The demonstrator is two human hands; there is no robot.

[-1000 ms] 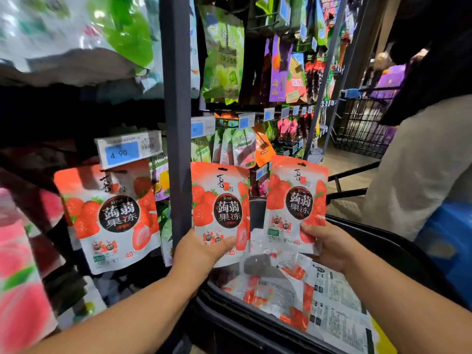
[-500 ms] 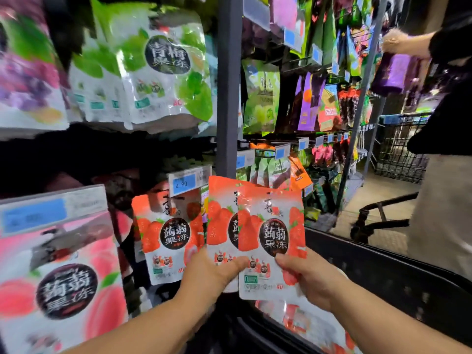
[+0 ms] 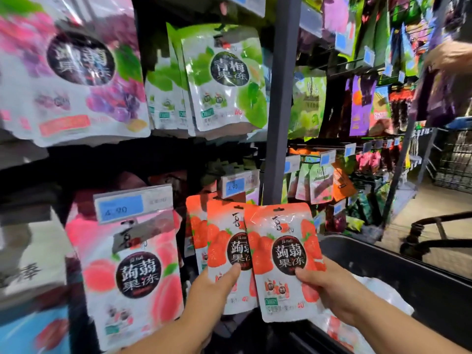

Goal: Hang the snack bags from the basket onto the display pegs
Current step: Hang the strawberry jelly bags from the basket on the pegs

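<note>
1. We have two strawberry bags up at the shelf: left bag and right bag. Both are upright and face us. The right one overlaps the left one's edge.
2. Left hand grips the left bag low down, thumb on the front. Right hand pinches the right bag near its lower right edge, thumb on the front. So we have no free hand.
3. Each bag has a hang hole at top centre. As we read it, neither is on a peg yet.
4. Likely target is the strawberry row hanging just behind the left bag, under the price tag. The tag hides the peg, so we can't see its tip.
5. The basket sits low right, near the right hand, with more bags inside.
6. Neighbours are the peach bag on the left, the green bags above and the grey post behind.
7. Risks we see:
   - Low grips leave the bag tops floppy, so a hole could miss the peg tip.
   - The price tag hangs over the peg end, so a bag top may snag or flip it.
   - The overlap crowds the left bag's hole, and we'd probably have to feed one bag at a time.
   - The right hand's pinch is thin, so a bump on the post could drop that bag.
   - The peach peg is close, so mis-hanging is possible.
</note>
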